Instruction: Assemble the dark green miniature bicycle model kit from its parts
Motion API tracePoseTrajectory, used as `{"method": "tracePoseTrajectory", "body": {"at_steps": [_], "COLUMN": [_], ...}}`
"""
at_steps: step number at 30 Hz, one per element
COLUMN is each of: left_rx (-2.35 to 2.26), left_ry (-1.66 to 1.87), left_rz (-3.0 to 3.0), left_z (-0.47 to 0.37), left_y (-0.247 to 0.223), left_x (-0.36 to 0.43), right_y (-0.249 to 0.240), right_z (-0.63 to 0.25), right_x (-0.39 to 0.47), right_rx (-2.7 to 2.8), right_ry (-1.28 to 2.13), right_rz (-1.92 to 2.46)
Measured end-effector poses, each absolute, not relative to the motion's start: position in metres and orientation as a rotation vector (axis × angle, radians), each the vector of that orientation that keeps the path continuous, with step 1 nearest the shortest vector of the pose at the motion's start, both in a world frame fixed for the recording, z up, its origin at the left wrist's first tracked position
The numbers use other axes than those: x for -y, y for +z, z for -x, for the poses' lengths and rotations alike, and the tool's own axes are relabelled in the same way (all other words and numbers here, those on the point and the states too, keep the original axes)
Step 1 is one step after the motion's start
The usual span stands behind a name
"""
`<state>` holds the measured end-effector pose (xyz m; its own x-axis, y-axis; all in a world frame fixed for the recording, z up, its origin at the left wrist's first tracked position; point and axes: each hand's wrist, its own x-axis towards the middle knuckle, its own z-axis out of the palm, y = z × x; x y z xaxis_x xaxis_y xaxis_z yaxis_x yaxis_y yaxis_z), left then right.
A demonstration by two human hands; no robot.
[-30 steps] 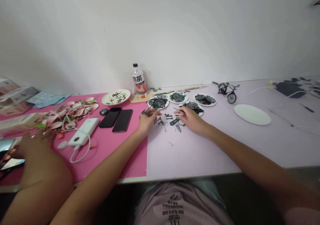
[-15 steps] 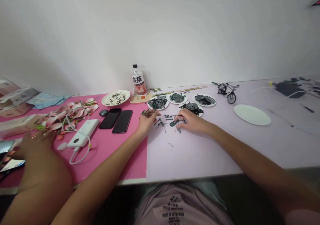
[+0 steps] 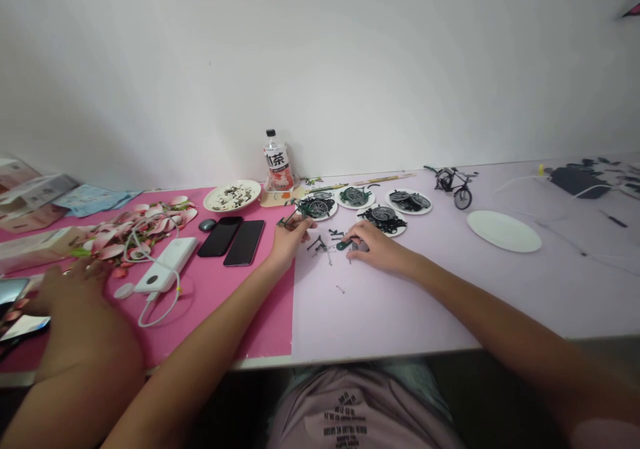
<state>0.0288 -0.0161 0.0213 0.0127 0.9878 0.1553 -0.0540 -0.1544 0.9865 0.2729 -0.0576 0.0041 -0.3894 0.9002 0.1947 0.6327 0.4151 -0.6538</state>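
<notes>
My left hand (image 3: 291,236) is closed on a dark green bicycle frame (image 3: 286,221), held at the seam of the pink and pale mats. To its right, my right hand (image 3: 367,244) has its fingers pinched on a small dark green part (image 3: 343,245) low over the pale mat. Small dark pieces (image 3: 318,243) lie between the hands. Behind them are white plates of dark bicycle parts, one with wheels (image 3: 318,206), another with green parts (image 3: 355,196). An assembled miniature bicycle (image 3: 455,187) stands farther right.
A bottle (image 3: 279,162) and a bowl of small pieces (image 3: 233,196) stand near the wall. Two phones (image 3: 244,242), a white power bank (image 3: 167,265) and pink petals (image 3: 145,228) lie left. Another person's arm (image 3: 83,342) rests far left. An oval white plate (image 3: 504,230) lies right.
My left hand has shifted slightly left with the frame. My right hand has moved a little left and lower, its fingers drawn closer over the small parts.
</notes>
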Motion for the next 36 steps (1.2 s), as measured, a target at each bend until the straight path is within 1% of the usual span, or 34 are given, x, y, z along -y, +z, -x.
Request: {"method": "tracePoseTrajectory", "body": {"at_steps": [3, 7, 12, 14, 20, 25, 30, 36], "left_rx": [-1.071, -1.079, -1.107, -1.109, -1.087, -1.076, -1.052, -1.045], "left_ry": [1.375, 1.400, 1.402, 1.401, 1.392, 1.343, 1.305, 1.251], "left_rz": [-1.227, -1.189, -1.224, -1.224, -1.216, -1.250, -1.305, -1.415], "left_z": [-0.024, -0.019, -0.016, -0.016, -0.017, -0.020, -0.024, -0.026], "left_y": [0.024, 0.028, 0.025, 0.024, 0.020, 0.018, 0.016, 0.021], "left_x": [0.010, 0.006, 0.003, 0.002, 0.002, 0.005, 0.009, 0.016], "right_y": [0.008, 0.019, 0.018, 0.014, 0.006, 0.009, 0.013, 0.014], "right_z": [-0.268, -0.255, -0.241, -0.242, -0.255, -0.258, -0.261, -0.264], "right_x": [0.065, 0.082, 0.092, 0.090, 0.072, 0.066, 0.065, 0.064], "right_rx": [2.136, 2.270, 2.372, 2.348, 2.253, 2.077, 1.913, 1.792], "right_ry": [0.631, 0.637, 0.770, 0.774, 0.567, 0.431, 0.381, 0.401], "right_rz": [1.274, 1.215, 1.132, 1.120, 1.198, 1.294, 1.275, 1.243]}}
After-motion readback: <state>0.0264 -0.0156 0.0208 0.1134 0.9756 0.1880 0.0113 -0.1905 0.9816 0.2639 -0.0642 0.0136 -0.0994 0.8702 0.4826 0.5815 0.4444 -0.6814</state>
